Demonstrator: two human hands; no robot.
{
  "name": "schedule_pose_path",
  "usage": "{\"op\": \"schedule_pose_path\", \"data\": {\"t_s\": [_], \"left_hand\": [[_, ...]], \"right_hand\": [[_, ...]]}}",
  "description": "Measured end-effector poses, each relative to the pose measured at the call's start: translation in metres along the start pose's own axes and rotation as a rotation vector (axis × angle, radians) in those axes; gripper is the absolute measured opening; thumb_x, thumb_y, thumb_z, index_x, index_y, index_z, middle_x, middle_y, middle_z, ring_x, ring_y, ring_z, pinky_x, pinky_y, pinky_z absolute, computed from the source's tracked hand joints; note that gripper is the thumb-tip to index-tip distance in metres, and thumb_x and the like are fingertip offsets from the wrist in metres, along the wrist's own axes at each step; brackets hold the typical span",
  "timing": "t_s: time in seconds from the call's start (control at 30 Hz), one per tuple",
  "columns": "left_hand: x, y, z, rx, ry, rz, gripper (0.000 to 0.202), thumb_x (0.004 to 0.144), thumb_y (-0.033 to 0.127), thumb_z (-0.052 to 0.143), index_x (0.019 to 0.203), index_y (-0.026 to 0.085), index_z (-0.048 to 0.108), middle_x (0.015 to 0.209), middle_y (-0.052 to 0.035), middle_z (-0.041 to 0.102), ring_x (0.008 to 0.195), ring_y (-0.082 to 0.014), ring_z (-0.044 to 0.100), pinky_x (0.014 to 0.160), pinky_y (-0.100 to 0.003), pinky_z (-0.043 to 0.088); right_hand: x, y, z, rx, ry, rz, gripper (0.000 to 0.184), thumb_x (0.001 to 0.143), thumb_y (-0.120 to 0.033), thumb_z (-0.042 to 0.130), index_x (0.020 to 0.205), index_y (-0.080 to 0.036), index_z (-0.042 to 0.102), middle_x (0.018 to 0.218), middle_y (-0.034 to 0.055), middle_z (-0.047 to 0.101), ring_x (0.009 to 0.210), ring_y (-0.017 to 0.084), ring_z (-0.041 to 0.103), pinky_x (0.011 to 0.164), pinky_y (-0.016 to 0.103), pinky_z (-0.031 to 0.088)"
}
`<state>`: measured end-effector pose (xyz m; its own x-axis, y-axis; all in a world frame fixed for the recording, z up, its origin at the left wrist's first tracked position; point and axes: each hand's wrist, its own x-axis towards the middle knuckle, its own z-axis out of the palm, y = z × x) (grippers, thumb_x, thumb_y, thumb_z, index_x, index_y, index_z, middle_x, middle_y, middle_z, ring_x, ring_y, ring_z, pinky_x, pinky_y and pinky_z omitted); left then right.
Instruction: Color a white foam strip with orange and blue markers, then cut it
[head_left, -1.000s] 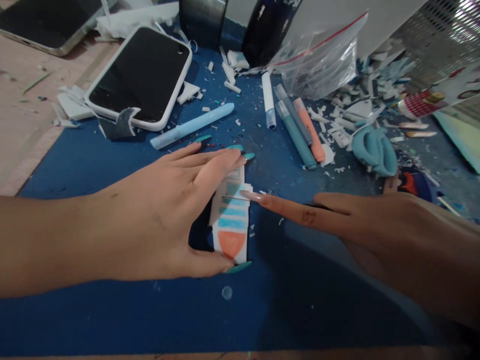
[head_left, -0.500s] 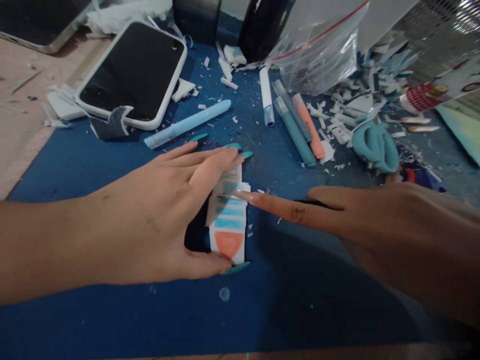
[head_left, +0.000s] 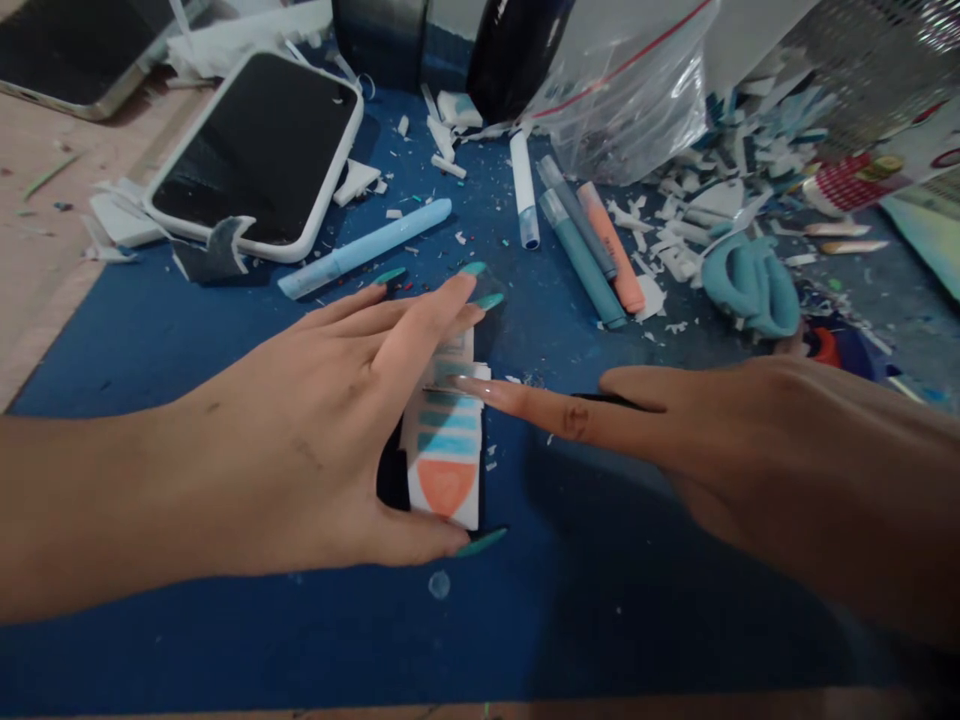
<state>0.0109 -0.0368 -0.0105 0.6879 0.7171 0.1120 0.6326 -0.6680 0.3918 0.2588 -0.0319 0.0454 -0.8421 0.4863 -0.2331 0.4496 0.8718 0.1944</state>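
A small white block (head_left: 442,487) with blue stripes and an orange half-oval lies on the blue mat (head_left: 315,645). My left hand (head_left: 315,440) spans it, fingers at the far end and thumb by the near end, covering its left side. My right hand (head_left: 720,440) is closed around a thin, dark-handled craft knife (head_left: 615,400), mostly hidden under the hand. Its index finger is stretched along the knife, the fingertip over the block's striped part. The blade's tip lies at the block, hard to make out beneath the nail.
Beyond my left hand lie a light blue marker (head_left: 367,248) and a white-framed phone (head_left: 259,150). Farther right are several more markers (head_left: 585,262), a teal carved piece (head_left: 750,285) and a heap of white scraps (head_left: 697,205). A clear zip bag (head_left: 630,110) stands behind.
The view has shifted slightly, so most things appear a little farther left. My left thumb has slid slightly off the block's near end. The right index finger stays over the stripes.
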Motion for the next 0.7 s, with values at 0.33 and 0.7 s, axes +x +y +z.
{"op": "schedule_pose_path", "data": {"t_s": [0.33,0.7], "left_hand": [[0.001,-0.002,0.001,0.106,-0.002,0.032,0.101,0.063,0.075,0.045,0.139,0.015,0.018,0.137,-0.0099,0.039,0.124,-0.0343,0.038,0.105,-0.048,0.029],[0.001,-0.001,0.001,0.185,0.009,0.029,0.102,0.061,0.074,0.049,0.139,0.014,0.020,0.137,-0.0082,0.039,0.120,-0.0332,0.042,0.099,-0.043,0.036]], "right_hand": [[0.001,0.004,0.007,0.012,0.048,-0.011,0.065,0.080,-0.004,0.015,0.139,-0.029,0.023,0.053,-0.0040,0.042,0.027,0.008,0.033,0.032,0.023,0.013],[-0.009,0.006,0.023,0.083,0.018,0.091,0.069,0.080,-0.010,0.019,0.139,-0.043,0.007,0.071,-0.0023,0.058,0.027,0.006,0.034,0.029,0.023,0.019]]}}
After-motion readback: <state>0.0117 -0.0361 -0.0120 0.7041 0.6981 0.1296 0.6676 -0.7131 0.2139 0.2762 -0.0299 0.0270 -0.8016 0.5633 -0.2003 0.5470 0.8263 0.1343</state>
